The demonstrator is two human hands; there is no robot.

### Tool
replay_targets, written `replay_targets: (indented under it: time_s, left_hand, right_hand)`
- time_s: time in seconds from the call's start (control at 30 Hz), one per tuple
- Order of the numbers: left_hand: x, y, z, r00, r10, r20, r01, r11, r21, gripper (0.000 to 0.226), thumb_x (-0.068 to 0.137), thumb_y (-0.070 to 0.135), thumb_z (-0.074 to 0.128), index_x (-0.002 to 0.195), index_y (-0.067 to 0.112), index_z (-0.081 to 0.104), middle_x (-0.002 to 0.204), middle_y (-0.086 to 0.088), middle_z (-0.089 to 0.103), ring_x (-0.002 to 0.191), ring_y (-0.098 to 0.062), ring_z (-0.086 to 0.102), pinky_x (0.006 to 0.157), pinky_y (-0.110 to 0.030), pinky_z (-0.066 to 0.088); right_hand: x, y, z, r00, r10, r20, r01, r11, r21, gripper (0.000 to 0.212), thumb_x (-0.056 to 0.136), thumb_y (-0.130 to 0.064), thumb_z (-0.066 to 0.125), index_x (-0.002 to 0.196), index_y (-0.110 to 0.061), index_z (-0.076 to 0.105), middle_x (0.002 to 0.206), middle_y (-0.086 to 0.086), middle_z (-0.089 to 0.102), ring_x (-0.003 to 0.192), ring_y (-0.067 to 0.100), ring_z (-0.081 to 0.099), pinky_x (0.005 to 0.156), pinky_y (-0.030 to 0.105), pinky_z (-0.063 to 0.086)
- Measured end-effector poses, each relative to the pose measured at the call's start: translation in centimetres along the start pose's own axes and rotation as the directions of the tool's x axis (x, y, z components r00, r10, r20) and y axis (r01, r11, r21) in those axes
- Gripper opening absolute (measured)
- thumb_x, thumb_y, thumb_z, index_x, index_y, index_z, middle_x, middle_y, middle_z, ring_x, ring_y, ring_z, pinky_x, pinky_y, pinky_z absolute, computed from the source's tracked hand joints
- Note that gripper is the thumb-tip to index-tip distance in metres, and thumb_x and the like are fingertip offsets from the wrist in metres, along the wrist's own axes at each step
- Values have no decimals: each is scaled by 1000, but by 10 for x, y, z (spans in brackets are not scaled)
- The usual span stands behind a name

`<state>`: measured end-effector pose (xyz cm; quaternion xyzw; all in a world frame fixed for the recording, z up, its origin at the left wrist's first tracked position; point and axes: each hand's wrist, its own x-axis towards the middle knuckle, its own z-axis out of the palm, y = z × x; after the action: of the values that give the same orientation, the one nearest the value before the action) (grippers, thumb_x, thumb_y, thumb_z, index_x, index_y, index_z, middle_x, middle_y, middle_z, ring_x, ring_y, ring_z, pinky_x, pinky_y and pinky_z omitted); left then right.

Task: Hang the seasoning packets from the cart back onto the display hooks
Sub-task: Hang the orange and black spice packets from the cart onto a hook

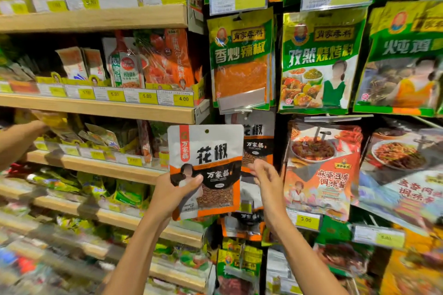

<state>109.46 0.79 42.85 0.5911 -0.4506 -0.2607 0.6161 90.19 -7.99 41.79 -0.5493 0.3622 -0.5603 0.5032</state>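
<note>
The left hand (177, 189) grips the peppercorn packet (211, 151) by its lower left corner, thumb across the front. Just right of the packet, the right hand (263, 179) is loose-fingered and holds nothing, in front of matching hung packets (257, 141). Above the packet hang chilli packets (241, 55). Far left of it, another person's hand (36, 124) reaches into a wooden shelf (107, 108).

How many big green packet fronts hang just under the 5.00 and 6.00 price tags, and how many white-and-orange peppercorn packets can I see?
Green packets: 3
Peppercorn packets: 3, one held in the left hand, two hanging
Total: 6 fronts showing; more may hide behind them.
</note>
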Motion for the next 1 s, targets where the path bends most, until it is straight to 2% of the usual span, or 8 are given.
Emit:
replay_targets:
  time_s: [0.1, 0.23, 0.33, 0.37, 0.43, 0.53, 0.7, 1.0]
  left_hand:
    - [3, 4, 13, 993, -2, 122, 6, 999, -34, 56, 64, 42, 78, 62, 9, 33, 57, -5, 29, 57, -17, 39, 62, -32, 29]
    - [10, 15, 26, 979, 61, 197, -68, 997, 25, 45, 73, 38, 75, 62, 12, 40, 49, 8, 39, 46, 2, 44, 48, -22, 31]
    - [27, 26, 17, 967, 251, 36, -254, 960, 120, 6, 87, 29, 66, 86, 23, 65, 87, 3, 70, 71, 10, 58, 64, -9, 44]
    - [34, 33, 10, 913, 404, -65, -375, 889, 263, 11, 90, 27, 62, 98, 21, 66, 98, 1, 69, 83, 6, 60, 73, -11, 45]
    - [55, 44, -1, 666, 735, -130, -573, 615, 541, 21, 95, 21, 54, 108, 8, 64, 103, -8, 66, 96, -18, 60, 83, -24, 43]
    - [92, 53, -8, 424, 905, -38, -596, 311, 741, 28, 97, 17, 48, 115, 0, 61, 112, -18, 62, 105, -34, 56, 92, -39, 43]
    - [132, 39, -2, 330, 940, 80, -581, 136, 802, 25, 97, 15, 49, 113, -2, 61, 112, -22, 60, 109, -31, 47, 94, -46, 42]
    - [144, 24, 2, 238, 970, 48, -650, 122, 750, 19, 96, 12, 50, 109, 0, 56, 108, -18, 53, 106, -29, 44, 92, -47, 40]
  right_hand:
    - [-12, -2, 4, 991, 4, 134, -5, 1000, 12, 49, 73, -58, 62, 103, -21, 69, 101, -6, 74, 98, 4, 67, 80, 15, 50]
    - [-12, 5, 4, 999, -15, 36, 14, 1000, 23, 39, 70, -52, 68, 90, -19, 73, 94, -4, 76, 92, 10, 70, 77, 21, 55]
    - [-9, 11, 0, 999, -9, -39, 10, 999, 32, 35, 72, -46, 66, 86, -15, 72, 88, -1, 76, 85, 11, 71, 70, 19, 54]
    - [-9, 12, -2, 998, -16, -63, 17, 1000, 14, 34, 74, -45, 65, 85, -14, 72, 86, -1, 76, 82, 10, 70, 68, 18, 53]
    - [-8, 12, -6, 994, -36, -105, 32, 999, -33, 32, 76, -44, 64, 84, -15, 71, 83, -1, 76, 80, 9, 70, 66, 15, 52]
    - [0, 7, -10, 986, -58, -154, 47, 996, -79, 25, 82, -37, 64, 80, -12, 70, 82, 2, 73, 79, 12, 67, 72, 22, 51]
    - [14, -3, -9, 979, -95, -180, 66, 985, -160, 24, 90, -28, 62, 95, -6, 71, 91, 2, 74, 83, 5, 69, 73, 16, 53]
    - [32, -11, -5, 969, -130, -211, 75, 965, -250, 19, 90, -29, 63, 77, -15, 69, 77, -2, 73, 71, 4, 67, 59, 10, 47]
